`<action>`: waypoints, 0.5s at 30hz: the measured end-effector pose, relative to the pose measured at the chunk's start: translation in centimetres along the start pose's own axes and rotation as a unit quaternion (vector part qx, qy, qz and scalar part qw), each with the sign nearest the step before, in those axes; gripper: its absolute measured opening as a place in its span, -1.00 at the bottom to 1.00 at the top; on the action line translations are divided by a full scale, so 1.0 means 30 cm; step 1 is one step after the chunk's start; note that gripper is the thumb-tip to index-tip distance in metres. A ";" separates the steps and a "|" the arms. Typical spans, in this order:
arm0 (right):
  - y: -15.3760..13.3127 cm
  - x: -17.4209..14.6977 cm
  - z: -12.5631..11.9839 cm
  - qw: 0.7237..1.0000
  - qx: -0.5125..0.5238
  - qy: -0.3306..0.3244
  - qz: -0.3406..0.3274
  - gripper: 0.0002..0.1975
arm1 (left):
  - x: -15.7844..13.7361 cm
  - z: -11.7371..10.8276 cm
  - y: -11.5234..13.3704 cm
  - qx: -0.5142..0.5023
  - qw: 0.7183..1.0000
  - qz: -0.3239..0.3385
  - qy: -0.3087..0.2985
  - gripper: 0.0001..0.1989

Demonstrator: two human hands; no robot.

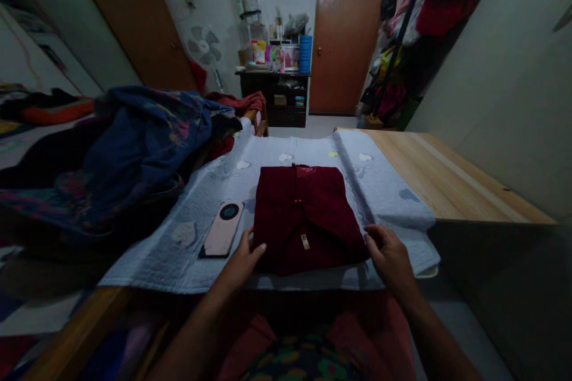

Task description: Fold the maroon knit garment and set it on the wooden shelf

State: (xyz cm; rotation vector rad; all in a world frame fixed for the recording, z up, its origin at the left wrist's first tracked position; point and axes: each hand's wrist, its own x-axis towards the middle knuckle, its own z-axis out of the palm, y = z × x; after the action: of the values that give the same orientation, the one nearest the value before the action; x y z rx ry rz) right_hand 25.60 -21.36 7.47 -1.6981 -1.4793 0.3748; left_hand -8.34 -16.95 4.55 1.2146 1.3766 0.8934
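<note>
A folded dark red garment (308, 214) lies on a pale blue quilted cloth (393, 190), its buttoned collar at the far end and a small tan tag (305, 241) on its front. My left hand (246, 257) is at the garment's near left edge, thumb and forefinger apart, with the thumb touching the fabric. At the near right corner, my right hand (391, 255) has its fingers slightly bent and apart, close beside the edge. Left of the garment rests a pale pink phone (223, 229), its round black camera facing up.
A heap of clothes, with a blue patterned piece (129, 155) on top, rises at the left. Bare wooden board (447, 178) extends to the right beside a wall. Farther back stand a dark cabinet (272, 98), a fan (204, 44), a brown door (344, 36) and hanging clothes (440, 15).
</note>
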 end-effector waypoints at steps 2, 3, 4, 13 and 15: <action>-0.013 0.023 0.015 0.999 -0.021 -0.012 -0.037 -0.75 | 0.002 -0.017 0.017 0.189 0.977 0.088 0.045 -0.42; -0.016 0.031 0.022 0.999 -0.028 -0.020 -0.039 -0.74 | 0.003 -0.022 0.035 0.271 0.950 0.137 0.078 -0.46; -0.017 0.035 0.028 0.999 -0.034 -0.025 -0.033 -0.73 | 0.006 -0.022 0.058 0.334 0.918 0.186 0.105 -0.48; -0.025 0.024 0.028 0.999 -0.020 -0.044 0.009 -0.75 | 0.220 0.159 0.321 0.485 0.802 0.349 -0.004 -0.60; -0.023 0.024 0.030 0.999 -0.028 -0.042 0.008 -0.77 | 0.289 0.217 0.331 0.505 0.792 0.343 -0.023 -0.54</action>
State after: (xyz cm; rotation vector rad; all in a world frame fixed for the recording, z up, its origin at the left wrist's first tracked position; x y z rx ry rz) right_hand 24.71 -20.39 7.64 -1.7585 -1.5497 0.4216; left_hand 0.48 -7.12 10.99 2.6648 1.3993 0.5262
